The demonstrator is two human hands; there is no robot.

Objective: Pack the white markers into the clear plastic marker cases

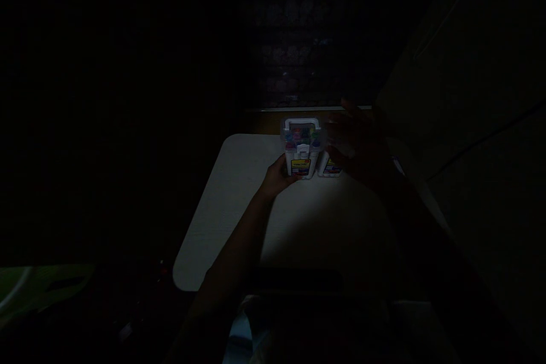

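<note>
A clear plastic case of markers [302, 156] with a white handle and latch stands upright at the far part of the white table [213, 210]. Multicoloured marker caps show through its lid, and a yellow and dark label is on its front. My left hand [276, 178] grips the lower left side of this case. Just to its right is a second case [331, 166] with a similar label, partly hidden behind my right hand [356, 139]. The right hand is raised with fingers spread, deep in shadow; whether it touches either case is unclear.
The scene is very dark. Behind the table is a patterned dark surface [290, 51], with a brown strip [267, 122] at its foot. A thin cable [482, 136] runs at the right. Something green [42, 284] shows at the lower left.
</note>
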